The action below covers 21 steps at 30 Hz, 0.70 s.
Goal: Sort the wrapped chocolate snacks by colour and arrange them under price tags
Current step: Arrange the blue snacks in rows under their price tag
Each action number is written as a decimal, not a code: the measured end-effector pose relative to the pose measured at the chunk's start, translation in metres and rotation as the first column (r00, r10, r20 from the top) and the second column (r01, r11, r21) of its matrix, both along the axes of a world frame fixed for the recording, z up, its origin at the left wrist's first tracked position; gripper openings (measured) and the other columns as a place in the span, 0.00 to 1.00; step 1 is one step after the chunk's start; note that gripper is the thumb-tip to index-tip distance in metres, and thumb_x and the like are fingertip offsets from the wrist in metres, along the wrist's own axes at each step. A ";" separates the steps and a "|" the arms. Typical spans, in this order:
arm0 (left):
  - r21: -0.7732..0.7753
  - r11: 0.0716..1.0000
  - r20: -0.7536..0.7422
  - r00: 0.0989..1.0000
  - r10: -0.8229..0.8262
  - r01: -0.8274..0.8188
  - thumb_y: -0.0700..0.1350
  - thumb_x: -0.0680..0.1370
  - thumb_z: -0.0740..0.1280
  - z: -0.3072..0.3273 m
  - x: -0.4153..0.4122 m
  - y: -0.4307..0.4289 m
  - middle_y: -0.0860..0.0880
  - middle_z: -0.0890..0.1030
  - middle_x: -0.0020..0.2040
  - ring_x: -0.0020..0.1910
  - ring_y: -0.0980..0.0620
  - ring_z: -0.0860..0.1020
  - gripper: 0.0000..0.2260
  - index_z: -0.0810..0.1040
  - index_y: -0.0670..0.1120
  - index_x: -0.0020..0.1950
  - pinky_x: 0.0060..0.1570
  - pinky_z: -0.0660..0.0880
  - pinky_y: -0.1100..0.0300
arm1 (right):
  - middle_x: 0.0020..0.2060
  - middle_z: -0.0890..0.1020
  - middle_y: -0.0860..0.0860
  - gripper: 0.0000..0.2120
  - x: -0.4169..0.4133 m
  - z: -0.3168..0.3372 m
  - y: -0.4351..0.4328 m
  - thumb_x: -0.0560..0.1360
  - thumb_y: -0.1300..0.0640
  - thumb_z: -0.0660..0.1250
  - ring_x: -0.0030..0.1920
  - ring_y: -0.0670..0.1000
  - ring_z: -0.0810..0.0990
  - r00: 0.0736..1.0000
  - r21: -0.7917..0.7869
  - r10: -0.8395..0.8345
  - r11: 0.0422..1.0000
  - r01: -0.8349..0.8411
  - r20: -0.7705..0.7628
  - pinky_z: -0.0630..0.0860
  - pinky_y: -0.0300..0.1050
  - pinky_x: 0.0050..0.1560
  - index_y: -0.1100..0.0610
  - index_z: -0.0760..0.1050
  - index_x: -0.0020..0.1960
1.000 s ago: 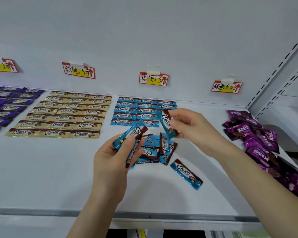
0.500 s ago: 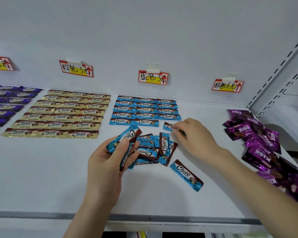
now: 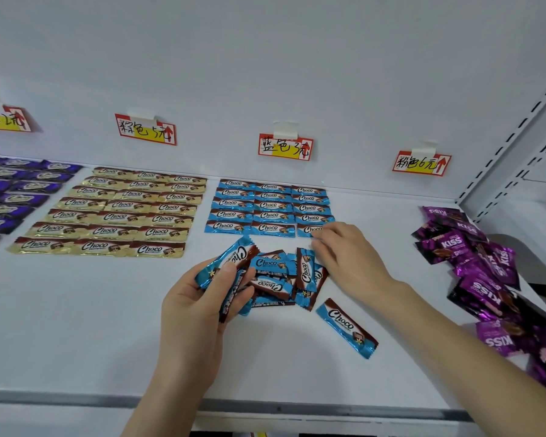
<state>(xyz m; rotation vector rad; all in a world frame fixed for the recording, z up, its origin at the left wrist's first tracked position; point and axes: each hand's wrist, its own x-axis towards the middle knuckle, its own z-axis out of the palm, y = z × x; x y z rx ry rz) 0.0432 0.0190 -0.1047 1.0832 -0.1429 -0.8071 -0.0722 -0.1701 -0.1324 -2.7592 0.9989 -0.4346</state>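
Blue Choco bars lie in a neat grid (image 3: 271,206) under the blue price tag (image 3: 286,146). At the right end of the grid's front row lies one more blue bar (image 3: 308,230); my right hand (image 3: 350,260) covers its right end with bent fingers that hold it. My left hand (image 3: 196,310) grips a few blue bars (image 3: 224,263) just in front of the grid. Between my hands a loose pile of blue bars (image 3: 284,275) sits on the shelf. A single blue bar (image 3: 347,328) lies apart, nearer to me.
Gold Choco bars (image 3: 123,212) form a grid to the left, dark purple ones (image 3: 13,197) beyond them. A heap of magenta KISS packets (image 3: 479,272) fills the right side under the fourth tag (image 3: 421,163). The shelf's front lip (image 3: 265,405) runs below my wrists.
My right hand carried a blue bar from mid-air down to the shelf and slid it into line at the right end of the front row. My left hand stayed put.
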 end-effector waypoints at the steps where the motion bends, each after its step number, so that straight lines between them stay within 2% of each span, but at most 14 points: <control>1: 0.003 1.000 -0.003 1.000 0.000 0.000 0.45 0.64 0.69 0.000 0.000 0.000 0.47 0.85 0.40 0.41 0.50 0.84 0.14 0.79 0.45 0.48 0.26 0.77 0.67 | 0.61 0.73 0.50 0.18 0.000 -0.001 0.000 0.80 0.49 0.52 0.60 0.48 0.68 1.000 -0.003 0.002 1.000 -0.002 0.008 0.67 0.39 0.55 0.54 0.72 0.64; 17: 0.000 1.000 -0.006 1.000 -0.002 0.002 0.46 0.64 0.69 -0.003 -0.001 0.001 0.46 0.85 0.40 0.41 0.51 0.84 0.14 0.79 0.44 0.48 0.27 0.77 0.67 | 0.61 0.73 0.50 0.18 0.001 -0.008 -0.002 0.80 0.48 0.51 0.60 0.48 0.68 1.000 -0.073 0.000 0.997 0.000 -0.007 0.66 0.38 0.55 0.54 0.71 0.64; 21: -0.020 1.000 -0.037 0.999 -0.020 0.019 0.44 0.70 0.67 -0.002 0.000 0.003 0.46 0.85 0.39 0.41 0.49 0.84 0.08 0.78 0.44 0.48 0.27 0.78 0.65 | 0.62 0.72 0.51 0.18 0.000 -0.004 0.002 0.81 0.49 0.50 0.60 0.48 0.68 1.000 -0.073 -0.005 0.997 0.005 0.010 0.65 0.37 0.53 0.55 0.71 0.64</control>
